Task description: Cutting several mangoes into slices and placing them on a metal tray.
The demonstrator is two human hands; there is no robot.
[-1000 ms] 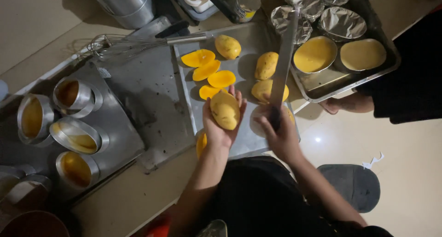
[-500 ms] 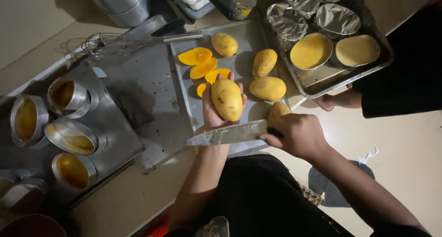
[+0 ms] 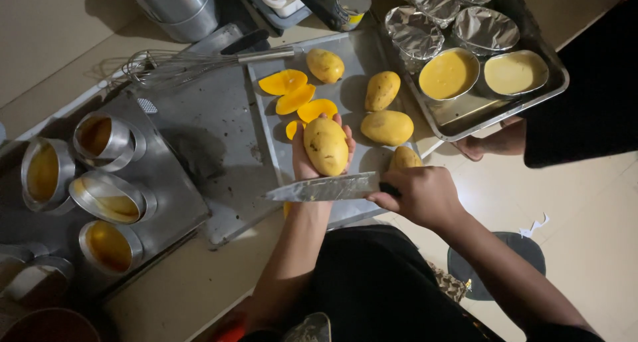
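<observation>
The left hand (image 3: 307, 157) holds a whole mango (image 3: 325, 146) upright over the near part of a flat metal tray (image 3: 345, 59). Its fingers (image 3: 345, 130) are curled shut around the far side of the fruit, with the tips showing along the mango's upper right edge. The right hand (image 3: 420, 196) is closed in a fist on the dark handle of a knife (image 3: 323, 188). The blade lies level, pointing left, just below the mango and across the left wrist (whether it touches the fruit cannot be told).

On the tray behind the held mango lie three more whole mangoes (image 3: 387, 126) and several cut slices (image 3: 296, 98); a fourth mango (image 3: 404, 158) sits just above the right hand. A wire whisk (image 3: 174, 65) rests across the tray's far left edge. On the counter (image 3: 53, 43) to the left stand round tins (image 3: 109, 201) with yellow filling. To the right, another person's hand (image 3: 493, 142) is at the underside of a second tray (image 3: 555, 89) of foil cups.
</observation>
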